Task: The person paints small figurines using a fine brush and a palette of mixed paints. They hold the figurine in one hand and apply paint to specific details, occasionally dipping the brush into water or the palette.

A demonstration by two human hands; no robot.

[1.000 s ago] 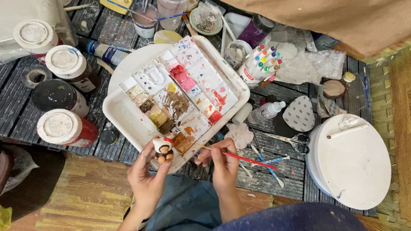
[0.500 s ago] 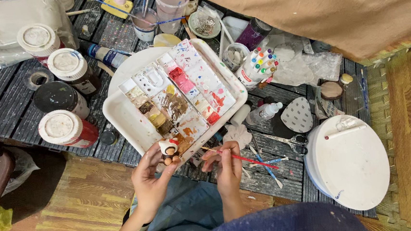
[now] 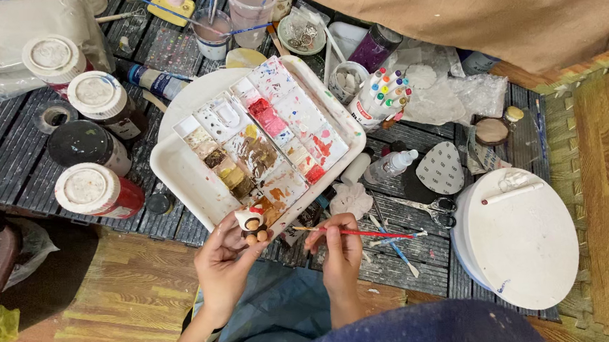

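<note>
My left hand (image 3: 224, 261) pinches a small painted clay figurine (image 3: 252, 223), white and brown with a red patch, just below the near corner of the white paint palette (image 3: 259, 135). My right hand (image 3: 340, 250) grips a thin red-handled paintbrush (image 3: 355, 232); its tip points left toward the figurine and its handle runs out to the right. The palette, stained with brown, yellow and red paint, lies in a white tray (image 3: 185, 179) on the dark slatted table (image 3: 3, 153).
Several lidded paint jars (image 3: 95, 189) stand at the left. Water cups with brushes (image 3: 250, 7) sit behind the tray. A cup of markers (image 3: 381, 94), scissors (image 3: 428, 209), loose brushes (image 3: 395, 247) and a white lidded bucket (image 3: 520, 238) are to the right. Brown cloth (image 3: 493, 8) covers the far right.
Both hands have kept their hold and sit slightly lower in view. The brush tip has stayed close to the figurine with only small shifts.
</note>
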